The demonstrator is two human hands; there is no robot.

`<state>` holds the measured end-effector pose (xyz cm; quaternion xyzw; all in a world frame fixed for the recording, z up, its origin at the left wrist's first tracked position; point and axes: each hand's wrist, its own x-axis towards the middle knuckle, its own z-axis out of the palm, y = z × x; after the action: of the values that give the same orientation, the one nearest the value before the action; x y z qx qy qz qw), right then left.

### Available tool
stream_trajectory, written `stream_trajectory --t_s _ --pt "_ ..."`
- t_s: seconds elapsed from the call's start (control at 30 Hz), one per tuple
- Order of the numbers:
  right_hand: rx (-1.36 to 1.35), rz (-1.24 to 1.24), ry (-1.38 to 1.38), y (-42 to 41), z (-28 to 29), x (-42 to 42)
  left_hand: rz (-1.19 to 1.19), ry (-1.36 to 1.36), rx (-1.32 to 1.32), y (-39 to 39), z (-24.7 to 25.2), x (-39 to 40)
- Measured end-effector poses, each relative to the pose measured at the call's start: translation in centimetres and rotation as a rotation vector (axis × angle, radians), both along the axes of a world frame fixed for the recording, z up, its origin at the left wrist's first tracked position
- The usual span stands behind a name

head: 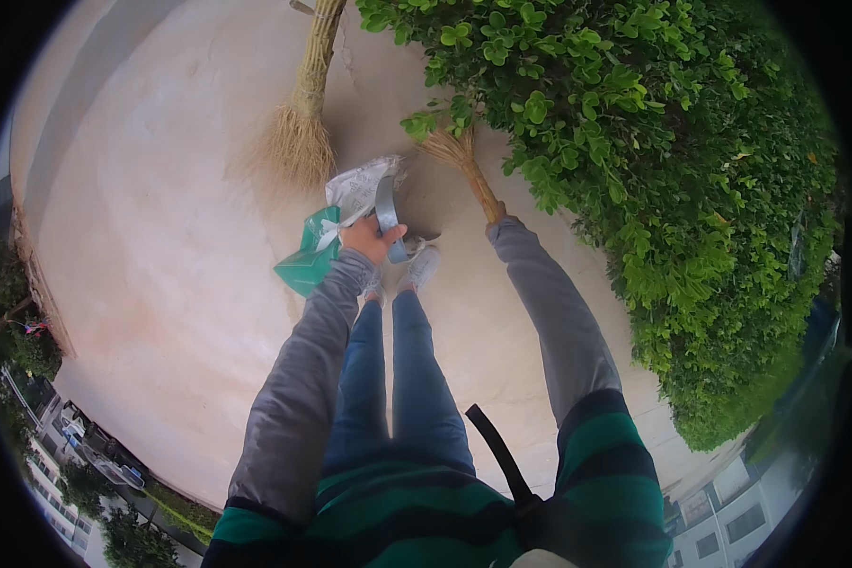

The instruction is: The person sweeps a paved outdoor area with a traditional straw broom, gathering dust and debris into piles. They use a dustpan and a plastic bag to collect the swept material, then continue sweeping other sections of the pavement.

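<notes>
My left hand grips a curved grey strip, which looks like a dustpan's edge or handle; its full shape is hard to tell. Against the same hand hang a green bag and a white plastic bag with printing on it. My right hand is closed around the bound handle of a small twig whisk broom, its bristles spread at the lower edge of the hedge, partly under leaves. A larger straw broom is at the top of the view, bristles on the pavement, above the bags.
A dense green hedge fills the right side. Pale concrete pavement spreads beneath and to the left, up to a low edge. My shoes stand just below the bags. Parked vehicles, trees and buildings show at the lower rim.
</notes>
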<state>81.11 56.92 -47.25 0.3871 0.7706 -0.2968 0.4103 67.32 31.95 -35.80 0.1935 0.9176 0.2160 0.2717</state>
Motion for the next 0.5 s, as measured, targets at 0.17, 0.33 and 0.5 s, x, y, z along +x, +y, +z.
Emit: stream_trajectory --t_s 0.17,0.33,0.5 --pt "-0.068 0.007 -0.277 -2.5 3.8 9.6 0.102 -0.342 -0.138 1.2 -0.3 -0.6" --pt "-0.148 -0.210 -0.200 -3.8 8.9 14.0 0.128 -0.417 0.028 -1.5 0.7 -1.0" --pt "-0.527 -1.377 -0.118 -6.7 12.2 19.8 0.113 -0.585 0.009 -4.7 3.6 -0.3"
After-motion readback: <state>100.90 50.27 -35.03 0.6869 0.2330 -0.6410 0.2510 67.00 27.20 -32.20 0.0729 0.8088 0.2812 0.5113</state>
